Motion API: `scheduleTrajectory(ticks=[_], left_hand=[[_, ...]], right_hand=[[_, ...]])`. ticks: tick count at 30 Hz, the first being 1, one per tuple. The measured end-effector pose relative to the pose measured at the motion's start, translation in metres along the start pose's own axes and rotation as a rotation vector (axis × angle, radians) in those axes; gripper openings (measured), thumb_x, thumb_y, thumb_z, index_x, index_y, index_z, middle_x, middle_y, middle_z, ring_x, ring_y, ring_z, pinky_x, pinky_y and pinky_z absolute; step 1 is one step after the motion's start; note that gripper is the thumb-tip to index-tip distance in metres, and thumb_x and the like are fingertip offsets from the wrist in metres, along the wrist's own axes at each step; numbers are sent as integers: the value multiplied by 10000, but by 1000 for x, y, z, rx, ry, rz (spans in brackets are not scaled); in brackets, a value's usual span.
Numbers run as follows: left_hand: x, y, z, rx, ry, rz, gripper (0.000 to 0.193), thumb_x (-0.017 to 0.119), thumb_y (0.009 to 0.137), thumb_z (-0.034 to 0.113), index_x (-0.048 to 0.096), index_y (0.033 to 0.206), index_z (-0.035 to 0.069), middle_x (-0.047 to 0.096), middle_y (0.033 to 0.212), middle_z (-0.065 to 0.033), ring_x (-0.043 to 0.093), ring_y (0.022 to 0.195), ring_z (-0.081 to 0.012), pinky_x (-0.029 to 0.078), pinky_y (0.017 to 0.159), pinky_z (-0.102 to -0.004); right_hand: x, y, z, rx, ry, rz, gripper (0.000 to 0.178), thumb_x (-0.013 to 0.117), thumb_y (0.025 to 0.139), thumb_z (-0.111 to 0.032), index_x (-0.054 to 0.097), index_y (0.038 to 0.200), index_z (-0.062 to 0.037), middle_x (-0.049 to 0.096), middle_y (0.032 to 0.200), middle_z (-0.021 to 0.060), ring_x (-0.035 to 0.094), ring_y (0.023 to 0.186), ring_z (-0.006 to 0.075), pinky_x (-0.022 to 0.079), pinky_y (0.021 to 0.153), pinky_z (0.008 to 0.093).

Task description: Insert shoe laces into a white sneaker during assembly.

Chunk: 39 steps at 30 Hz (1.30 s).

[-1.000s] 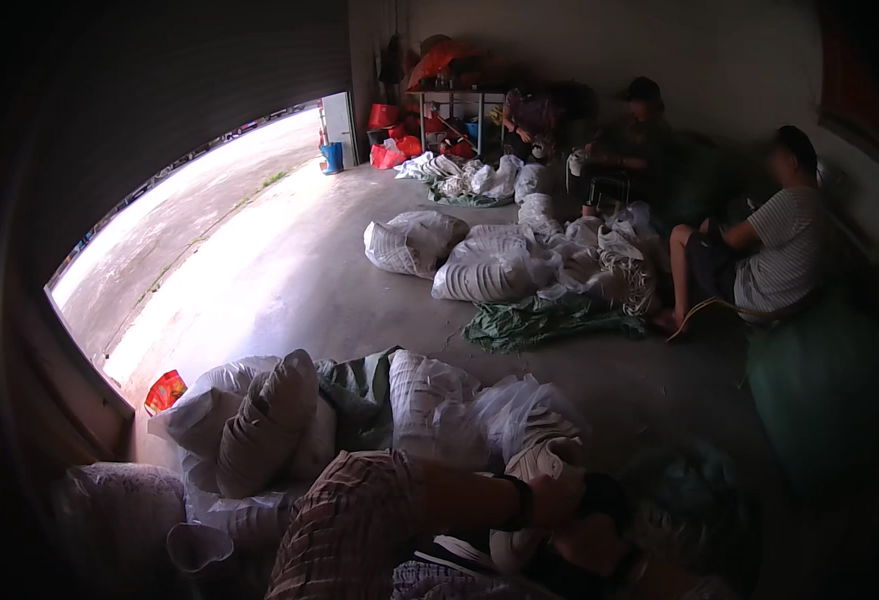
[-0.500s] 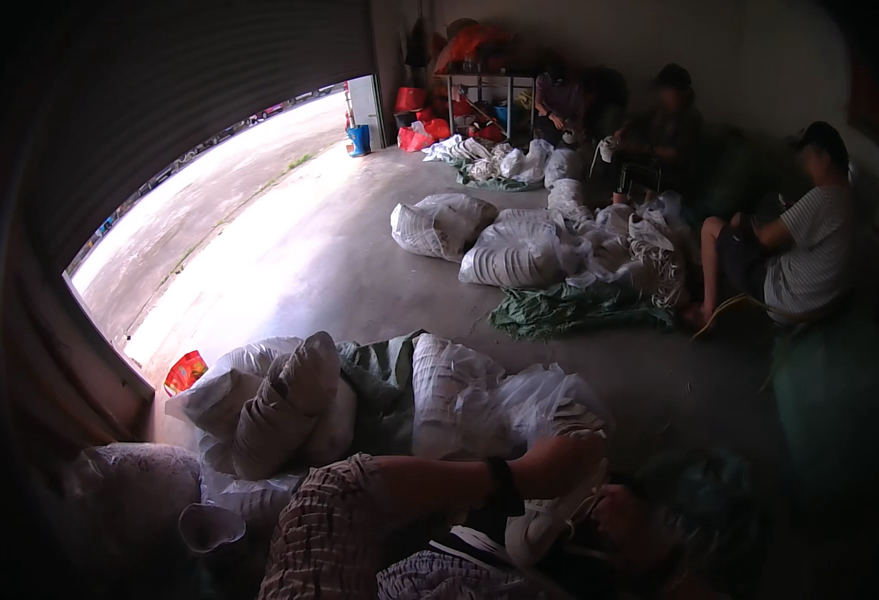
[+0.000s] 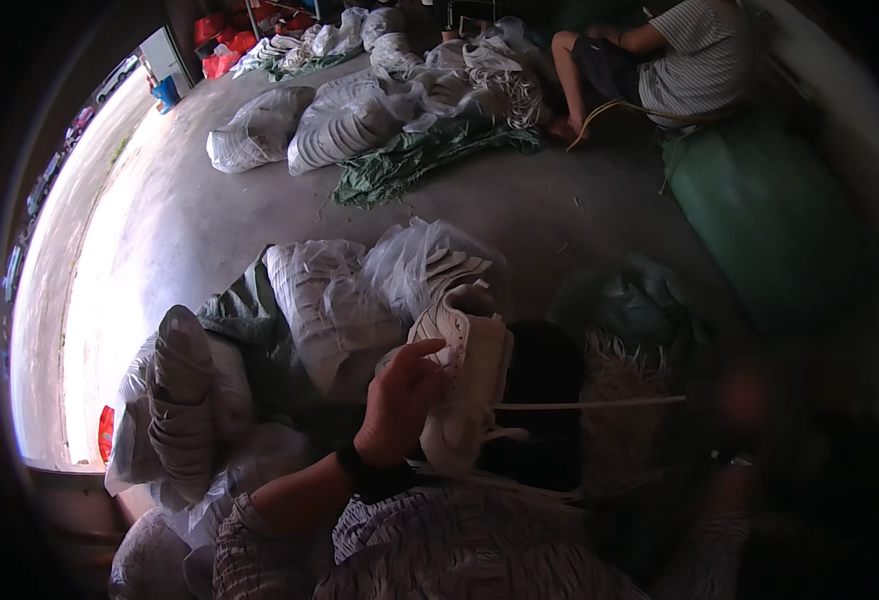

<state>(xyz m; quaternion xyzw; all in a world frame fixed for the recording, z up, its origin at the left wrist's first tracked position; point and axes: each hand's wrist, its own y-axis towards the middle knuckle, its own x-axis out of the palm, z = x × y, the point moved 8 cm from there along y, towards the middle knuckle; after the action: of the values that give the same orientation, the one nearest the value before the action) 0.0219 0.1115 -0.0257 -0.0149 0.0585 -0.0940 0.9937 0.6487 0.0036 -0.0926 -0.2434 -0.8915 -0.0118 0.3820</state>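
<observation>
A pale shoe [image 3: 477,375] is held above my lap, its opening at the far end and its rounded toe toward me. My left hand [image 3: 397,400] grips its left side, with the thumb and fingers against the lace holes. From the shoe a white shoelace [image 3: 594,404] runs straight and taut to the right. At that end is my right hand [image 3: 747,395], dark and smeared by motion; its fingers do not show clearly, but the lace leads right to it. Below the toe, more loose laces [image 3: 509,487] lie across my patterned clothing [image 3: 459,535].
A bundle of pale laces [image 3: 624,410] hangs right of the shoe. Stacked shoe parts in clear bags [image 3: 324,305] lie beyond my left hand. A big green sack [image 3: 774,215] stands at the right. Farther off, a seated person [image 3: 694,65] is beside more bags [image 3: 349,120].
The view has tilted down and turned right. My left arm has drawn back and the shoe now stands in plain sight. My right hand has moved out to the right, with the shoelace stretched out.
</observation>
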Motion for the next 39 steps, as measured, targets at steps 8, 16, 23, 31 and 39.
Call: scheduleTrajectory(ticks=[8, 16, 23, 31, 39], left_hand=[[-15, -27, -27, -435, -74, -174, 146, 640, 823, 90, 632, 895, -36, 630, 747, -38, 588, 674, -92, 486, 645, -227], [-9, -19, -1, 11, 472, -145, 134, 601, 825, 181, 627, 848, 52, 564, 801, -117, 582, 726, -277, 467, 652, -347], [-10, -21, -6, 119, 498, -259, 113, 582, 803, 131, 567, 781, 21, 539, 744, -113, 552, 676, -248, 452, 631, -333], [-6, -20, -25, -34, 455, -229, 177, 561, 802, 197, 576, 762, 25, 555, 748, -141, 567, 713, -321, 453, 636, -382], [-9, -14, -18, -85, 523, -204, 181, 566, 791, 221, 592, 754, 45, 588, 773, -126, 590, 736, -313, 464, 635, -379]], right_hand=[[301, -79, 195, 214, -796, -417, 242, 428, 944, -240, 569, 962, -44, 624, 797, 102, 494, 478, 82, 427, 430, 215], [285, -209, 311, 119, -1258, -1760, 152, 486, 823, -150, 597, 836, -48, 612, 759, 184, 614, 721, 345, 490, 625, 417], [375, -120, 265, 99, -1520, -927, 268, 435, 941, -227, 576, 951, 1, 628, 727, 110, 551, 463, 119, 434, 447, 251], [373, -126, 330, 740, -761, -715, 301, 402, 958, -225, 526, 1061, 29, 643, 730, 108, 556, 452, 115, 406, 405, 196], [363, -149, 338, 934, -821, -809, 269, 421, 948, -219, 562, 842, -16, 617, 639, 100, 572, 440, 150, 413, 385, 220]])
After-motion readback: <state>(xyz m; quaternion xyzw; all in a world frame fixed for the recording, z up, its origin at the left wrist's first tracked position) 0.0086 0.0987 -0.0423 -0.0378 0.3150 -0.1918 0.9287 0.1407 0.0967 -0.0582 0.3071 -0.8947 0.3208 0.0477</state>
